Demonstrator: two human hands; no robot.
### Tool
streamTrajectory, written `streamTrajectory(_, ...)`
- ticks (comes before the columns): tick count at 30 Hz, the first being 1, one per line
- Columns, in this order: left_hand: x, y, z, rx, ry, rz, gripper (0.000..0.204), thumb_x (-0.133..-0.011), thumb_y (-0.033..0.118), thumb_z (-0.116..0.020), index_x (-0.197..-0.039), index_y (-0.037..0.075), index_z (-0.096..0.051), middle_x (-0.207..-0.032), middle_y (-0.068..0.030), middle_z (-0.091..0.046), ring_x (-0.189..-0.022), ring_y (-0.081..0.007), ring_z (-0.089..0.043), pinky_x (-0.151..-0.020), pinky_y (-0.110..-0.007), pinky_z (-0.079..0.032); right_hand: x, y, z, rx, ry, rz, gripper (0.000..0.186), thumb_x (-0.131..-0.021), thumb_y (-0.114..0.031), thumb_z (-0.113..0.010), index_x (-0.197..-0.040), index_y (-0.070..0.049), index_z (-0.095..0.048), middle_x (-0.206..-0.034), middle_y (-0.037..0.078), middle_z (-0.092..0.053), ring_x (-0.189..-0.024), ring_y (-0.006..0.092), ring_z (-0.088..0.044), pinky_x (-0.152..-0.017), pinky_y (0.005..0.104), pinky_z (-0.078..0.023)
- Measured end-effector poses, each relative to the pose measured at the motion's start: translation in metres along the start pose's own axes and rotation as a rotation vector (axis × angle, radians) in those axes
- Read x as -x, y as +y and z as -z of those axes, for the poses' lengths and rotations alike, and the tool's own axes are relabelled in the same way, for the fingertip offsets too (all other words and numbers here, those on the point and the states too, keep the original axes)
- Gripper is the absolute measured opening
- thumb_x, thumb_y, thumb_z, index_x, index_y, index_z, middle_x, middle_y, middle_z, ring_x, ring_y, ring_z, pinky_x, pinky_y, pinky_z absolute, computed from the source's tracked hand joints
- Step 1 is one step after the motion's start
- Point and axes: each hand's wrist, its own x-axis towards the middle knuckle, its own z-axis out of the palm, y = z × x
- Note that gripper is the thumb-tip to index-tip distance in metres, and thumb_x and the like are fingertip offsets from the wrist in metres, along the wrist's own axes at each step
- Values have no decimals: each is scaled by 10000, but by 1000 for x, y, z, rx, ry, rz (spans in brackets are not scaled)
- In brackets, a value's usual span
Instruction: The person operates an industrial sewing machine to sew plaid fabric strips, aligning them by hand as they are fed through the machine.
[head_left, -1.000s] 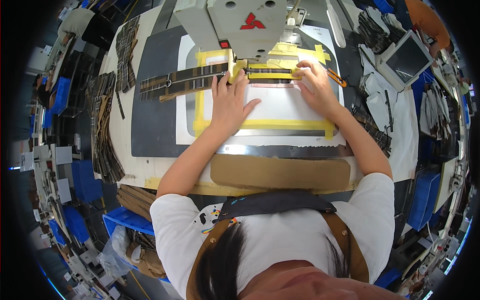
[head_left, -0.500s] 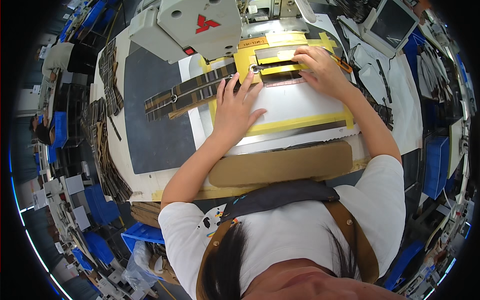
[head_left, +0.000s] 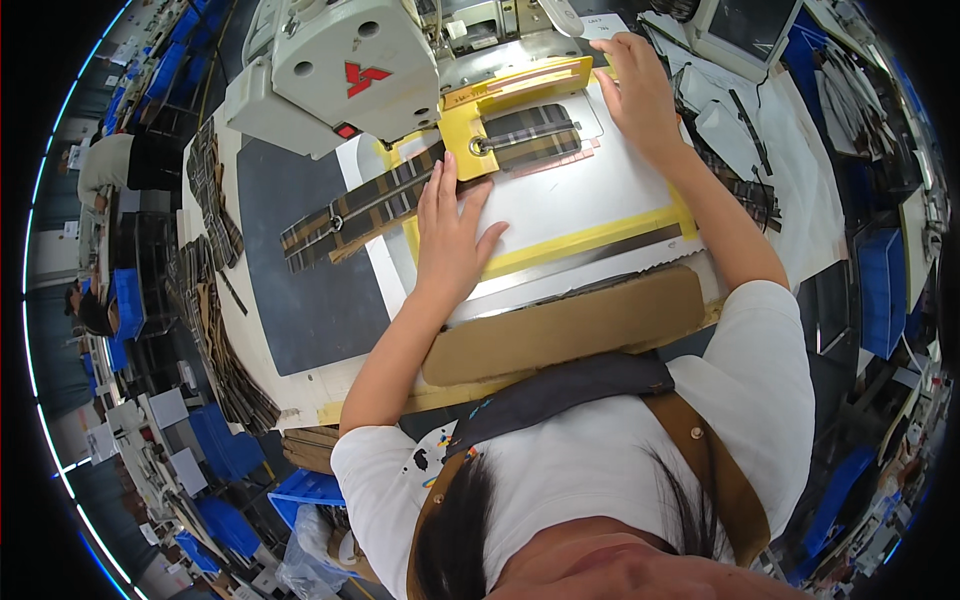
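My left hand (head_left: 452,235) lies palm down with extended fingers, its fingertips on a dark plaid fabric strip (head_left: 375,203) beside the yellow-taped template (head_left: 463,140). A metal ring sits on the strip's left part, and another metal ring (head_left: 481,146) shows at the template's cutout. To the right, the strip's plaid end (head_left: 530,137) lies flat on a white sheet (head_left: 560,205). The template's long yellow flap (head_left: 530,83) stands tilted up behind it. Beside the flap's right end is my right hand (head_left: 640,100), thumb and fingers apart; any contact is hard to make out.
A white sewing machine head (head_left: 345,75) overhangs the work at the left. Plaid strips (head_left: 225,340) are piled along the table's left edge. A brown padded bar (head_left: 565,325) lies along the front. A monitor (head_left: 745,35) stands at the back right, and a dark mat (head_left: 300,320) at left.
The yellow flap has swung up toward the back, exposing the plaid end. My right hand has moved up and back with it. My left hand remains on the strip.
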Motion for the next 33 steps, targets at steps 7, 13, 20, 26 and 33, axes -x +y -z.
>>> streamTrajectory(7,1,-1,1,-2,13,12,538,-938,272,-772,-1415,89,-604,-1705,-272,-252,-1551,-479,-280,-1234,-558,-285,27,-9,12,-233,-209,-220,326,-904,-47,-751,-1183,-47,-582,-1006,94,-699,-923,269,-690,-917,402,-515)
streamTrajectory(13,0,-1,1,3,5,6,528,-939,276,-772,-1403,84,-610,-1709,-264,-249,-1554,-480,-272,-1236,-558,-284,22,-4,-8,-708,-226,-615,388,-965,-121,-754,-1282,-42,-545,-1160,134,-741,-1123,246,-716,-1048,395,-498)
streamTrajectory(20,2,0,4,21,0,32,500,-937,253,-775,-1386,85,-632,-1712,-259,-247,-1564,-465,-263,-1243,-553,-280,16,-40,-12,-207,-313,217,519,-789,-302,-900,-1199,-120,-640,-1462,83,-535,-1425,325,-443,-1251,569,-233)
streamTrajectory(26,0,5,14,89,81,-3,430,-955,225,-759,-1347,81,-656,-1671,-235,-335,-1551,-429,-317,-1232,-527,-314,24,-57,-23,-82,-327,447,287,-814,-220,-808,-1033,-107,-660,-1265,39,-624,-1317,222,-543,-1263,527,-259)
streamTrajectory(33,16,39,45,1494,-421,601,527,-1120,369,-544,-1507,14,-501,-1562,-209,-507,-1470,-317,-499,-1194,-430,-431,35,-59,-1,41,-285,554,71,-835,-136,-688,-849,-119,-620,-1011,-4,-636,-1188,167,-602,-1273,473,-267)
